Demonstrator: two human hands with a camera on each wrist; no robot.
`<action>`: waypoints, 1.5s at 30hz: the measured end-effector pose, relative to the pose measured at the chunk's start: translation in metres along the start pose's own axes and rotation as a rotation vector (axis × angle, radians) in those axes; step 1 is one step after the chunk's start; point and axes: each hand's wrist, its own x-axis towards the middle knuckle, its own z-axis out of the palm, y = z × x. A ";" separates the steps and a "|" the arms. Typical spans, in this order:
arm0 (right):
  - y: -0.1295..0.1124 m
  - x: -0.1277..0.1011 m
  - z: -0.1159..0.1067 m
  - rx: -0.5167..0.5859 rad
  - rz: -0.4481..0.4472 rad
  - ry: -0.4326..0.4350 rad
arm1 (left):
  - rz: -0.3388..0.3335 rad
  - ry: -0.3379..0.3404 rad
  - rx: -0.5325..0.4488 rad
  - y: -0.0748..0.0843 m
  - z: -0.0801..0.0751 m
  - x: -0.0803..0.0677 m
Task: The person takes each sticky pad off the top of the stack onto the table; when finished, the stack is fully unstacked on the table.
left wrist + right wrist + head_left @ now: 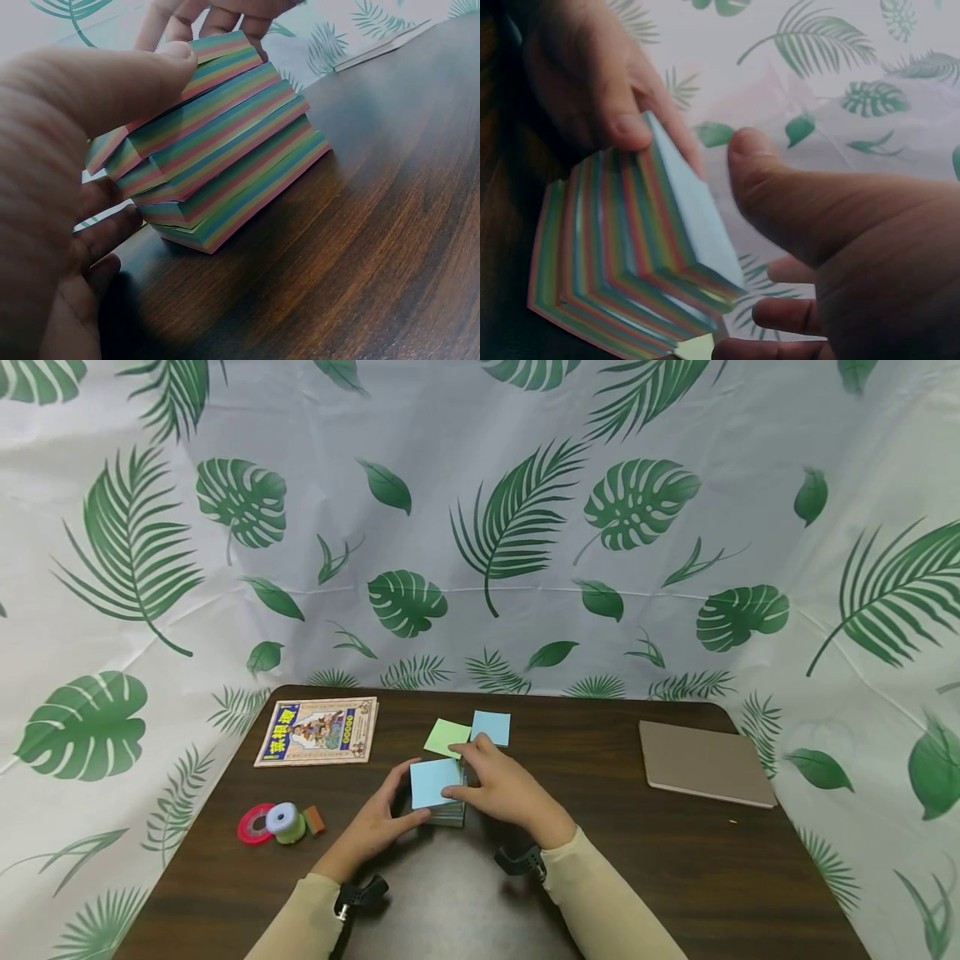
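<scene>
A thick stack of rainbow-edged sticky notes (444,800) stands on the dark wooden table (637,868), its layers fanned askew. Its top sheet (433,779) is light blue. My left hand (390,814) grips the stack (225,150) from the near left, thumb (112,82) on the top edge and fingers down the side. My right hand (480,777) reaches over from the right. Its fingers (217,15) lie at the stack's far edge, and its thumb (757,150) hovers just off the blue sheet (694,217). A loose green note (447,737) and a blue note (491,727) lie just behind.
A picture booklet (317,731) lies at the back left. A red tape ring (253,824), a green-and-white roll (285,821) and a small orange piece (314,819) sit at the left. A brown notebook (705,762) lies at the right. A leaf-print cloth (480,527) hangs behind.
</scene>
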 end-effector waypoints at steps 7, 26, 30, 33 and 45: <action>0.000 0.001 0.012 -0.037 0.000 -0.039 | 0.015 -0.002 -0.003 -0.001 0.000 0.000; 0.006 0.000 0.012 0.076 0.030 -0.057 | 0.032 0.016 0.050 -0.005 0.003 -0.001; 0.007 0.002 0.009 0.092 0.039 -0.046 | 0.023 0.023 0.052 -0.005 0.002 0.000; 0.007 0.004 0.005 0.093 0.056 -0.041 | 0.007 0.017 0.047 -0.004 0.001 0.001; 0.015 0.004 -0.009 0.163 0.020 0.065 | 0.010 0.011 0.046 -0.001 0.001 0.003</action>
